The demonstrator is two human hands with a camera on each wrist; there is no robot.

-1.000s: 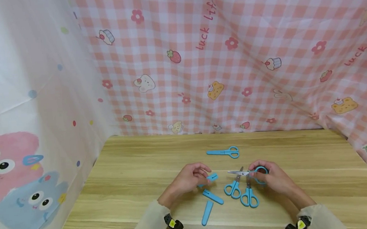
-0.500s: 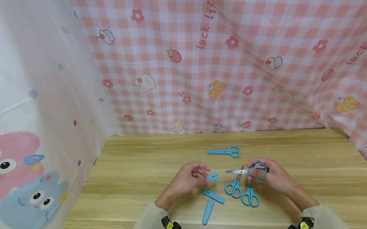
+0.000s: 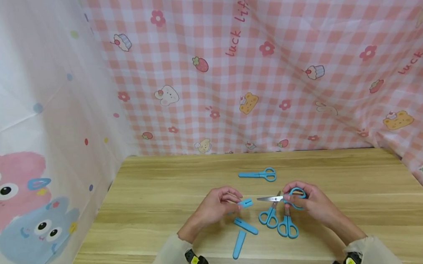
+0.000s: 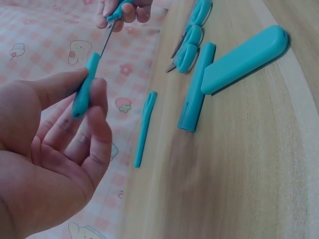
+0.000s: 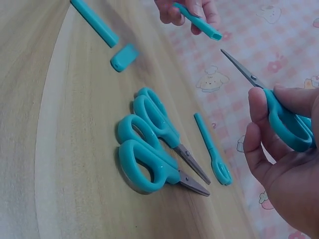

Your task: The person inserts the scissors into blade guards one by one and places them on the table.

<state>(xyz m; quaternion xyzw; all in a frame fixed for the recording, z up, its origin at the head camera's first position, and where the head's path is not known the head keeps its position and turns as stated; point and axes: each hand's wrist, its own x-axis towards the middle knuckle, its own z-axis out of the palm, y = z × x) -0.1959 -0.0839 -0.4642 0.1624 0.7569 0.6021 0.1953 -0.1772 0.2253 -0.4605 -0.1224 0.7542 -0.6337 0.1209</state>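
My left hand [image 3: 216, 207] pinches a blue scissors cap [image 3: 246, 203] between thumb and fingers, its slotted end facing right. Opposite it, my right hand [image 3: 312, 203] grips a pair of scissors [image 3: 271, 198] by the blue handle. Its blades are closed and point left. In the right wrist view a small gap separates the blade tip from the cap [image 5: 202, 24]. Two uncapped scissors, one [image 3: 268, 218] beside the other [image 3: 288, 227], lie on the table below the held pair. Two loose caps, one [image 3: 245, 226] and another [image 3: 239, 244], lie under my left hand's side.
Farther back on the wooden table [image 3: 162, 178] lies a capped pair of scissors [image 3: 251, 174]. A pink checked cloth [image 3: 194, 108] hangs behind the table, and a white printed cloth [image 3: 63, 120] hangs along the left.
My right hand has shifted slightly left, bringing the scissors' blade tip closer to the cap. The left hand stays nearly still, still pinching the cap. The things on the table lie as before.
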